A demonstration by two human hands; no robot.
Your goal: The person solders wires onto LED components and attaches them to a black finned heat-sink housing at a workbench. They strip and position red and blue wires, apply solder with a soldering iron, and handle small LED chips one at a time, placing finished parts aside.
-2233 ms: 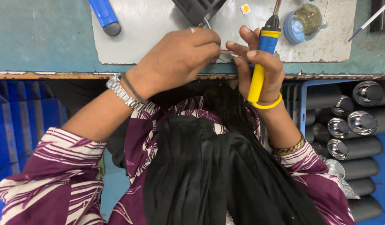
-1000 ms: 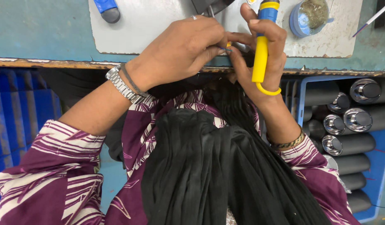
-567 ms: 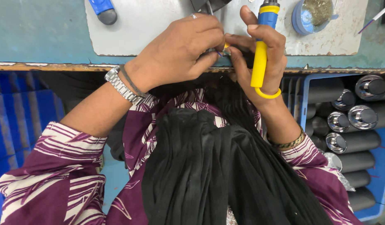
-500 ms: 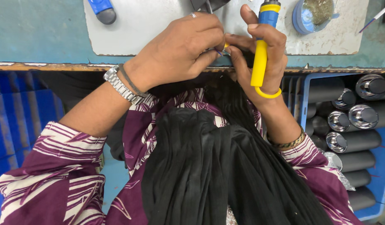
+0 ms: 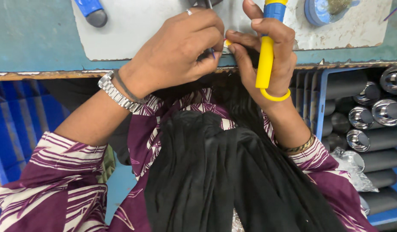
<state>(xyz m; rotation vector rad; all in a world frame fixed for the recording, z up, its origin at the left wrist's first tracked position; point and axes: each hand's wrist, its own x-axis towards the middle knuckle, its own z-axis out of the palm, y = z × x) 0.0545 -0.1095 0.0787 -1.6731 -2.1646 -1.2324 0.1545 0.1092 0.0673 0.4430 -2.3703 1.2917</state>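
Smooth yellow-and-blue plastic-handled tool (image 5: 266, 51), shiny metal link wristwatch (image 5: 115, 91), worn, chipped teal-painted workbench top (image 5: 31, 38), glossy chrome-capped black cylinders (image 5: 370, 116), patterned purple cloth sleeve (image 5: 56, 180)

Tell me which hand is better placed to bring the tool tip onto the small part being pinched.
Right, probably. The right hand already grips the yellow-handled tool, beside the small part. The left hand is busy pinching a thin wire there.
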